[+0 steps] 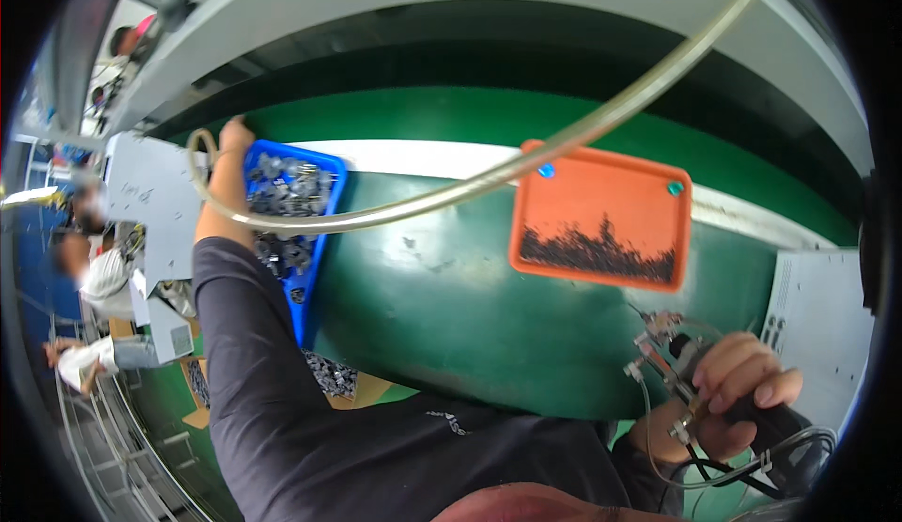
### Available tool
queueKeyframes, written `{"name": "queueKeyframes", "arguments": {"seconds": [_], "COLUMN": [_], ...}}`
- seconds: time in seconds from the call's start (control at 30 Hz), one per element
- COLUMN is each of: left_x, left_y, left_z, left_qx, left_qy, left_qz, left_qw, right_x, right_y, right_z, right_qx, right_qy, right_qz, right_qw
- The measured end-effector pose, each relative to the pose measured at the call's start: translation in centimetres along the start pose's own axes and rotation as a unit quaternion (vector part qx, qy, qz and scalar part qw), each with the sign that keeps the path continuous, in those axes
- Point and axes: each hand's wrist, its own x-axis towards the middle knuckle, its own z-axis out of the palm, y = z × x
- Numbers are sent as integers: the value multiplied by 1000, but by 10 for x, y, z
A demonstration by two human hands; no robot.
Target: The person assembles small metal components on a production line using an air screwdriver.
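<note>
My left arm stretches across to the far left corner of a blue tray. My left hand is at that corner; its fingers are too small and hidden to make out their grip. Small grey and metallic parts lie heaped in the blue tray. At the lower right, my right hand is closed round a black powered screwdriver with metal fittings and thin tubes. Ahead of it stands an orange tray holding a spread of small dark screws along its near side.
A clear hose arches over the green bench from upper right to left. Grey metal boxes stand at the left and right. A carton of parts sits below the bench edge. Other people are at the far left.
</note>
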Motion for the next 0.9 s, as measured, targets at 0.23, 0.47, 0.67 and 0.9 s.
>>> {"name": "queueKeyframes", "arguments": {"seconds": [0.23, 0.47, 0.67, 0.9], "left_x": [-16, -111, -347, -461], "left_y": [64, 186, 343, 417], "left_z": [-35, -147, -216, -171], "left_qx": [-41, -193, -272, -273], "left_qy": [-38, 42, -86, -89], "left_qz": [136, 317, 422, 623], "left_qw": [989, 928, 861, 728], "right_x": [0, 2, 7, 7], "right_y": [-2, -30, -31, -30], "right_z": [-1, -20, -33, -31], "right_qx": [34, 84, 86, 104], "right_qy": [-35, -89, -140, -146], "right_qz": [-2, 46, 96, 89], "right_qw": [999, 991, 982, 980]}}
